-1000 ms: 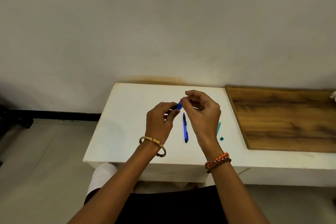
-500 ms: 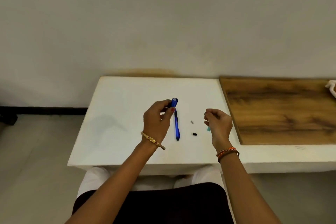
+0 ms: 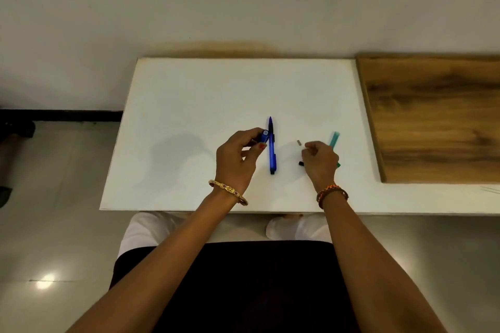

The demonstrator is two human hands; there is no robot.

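My left hand (image 3: 238,159) grips a short blue pen barrel (image 3: 263,136) just above the white table (image 3: 189,105). Right beside it a whole blue pen (image 3: 272,146) lies on the table, tip pointing away from me. My right hand (image 3: 320,161) hovers low over the table with its fingers curled. Whether it pinches anything is hidden. A small black piece (image 3: 301,163) lies at its left edge and a small grey piece (image 3: 299,142) just beyond its fingertips. A green pen tube (image 3: 334,139) lies partly under that hand.
A wooden board (image 3: 433,116) covers the table's right part, next to the green tube. The table's far edge meets a white wall (image 3: 243,3). Tiled floor (image 3: 54,224) lies to the left. My lap is under the near edge.
My hands separated. The right hand left the blue barrel, moved right and came down near the small pieces now lying on the table. The left hand kept the barrel and lowered it.
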